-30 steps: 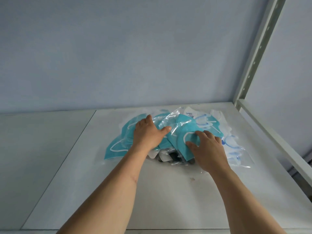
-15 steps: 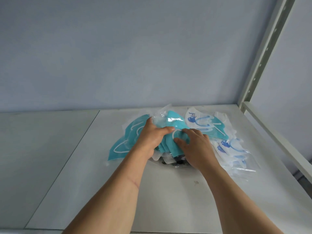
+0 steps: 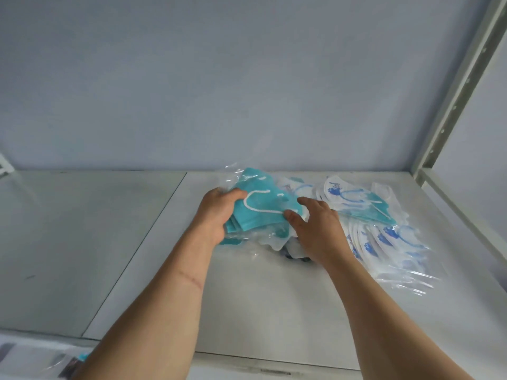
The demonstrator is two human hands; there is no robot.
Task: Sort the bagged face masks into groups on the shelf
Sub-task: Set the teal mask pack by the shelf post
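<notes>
A stack of teal face masks in clear bags (image 3: 262,207) is lifted a little off the white shelf (image 3: 274,303). My left hand (image 3: 216,215) grips the stack's left side, thumb on top. My right hand (image 3: 315,229) touches the stack's right edge with fingers spread and only lightly bent. White masks with blue print in bags (image 3: 384,237) lie fanned out on the shelf to the right, and one more teal mask (image 3: 373,209) lies among them. Something dark (image 3: 295,256) lies half hidden under my right hand.
A grey metal upright (image 3: 461,86) and side rail (image 3: 466,220) close the shelf on the right. The wall runs along the back. A second shelf panel (image 3: 82,242) lies to the left. Bagged items (image 3: 41,357) show on a lower level at the bottom left.
My left hand has gathered the teal bags into one stack and raised them to the left. My right hand has opened and drawn slightly away. The white masks are now uncovered.
</notes>
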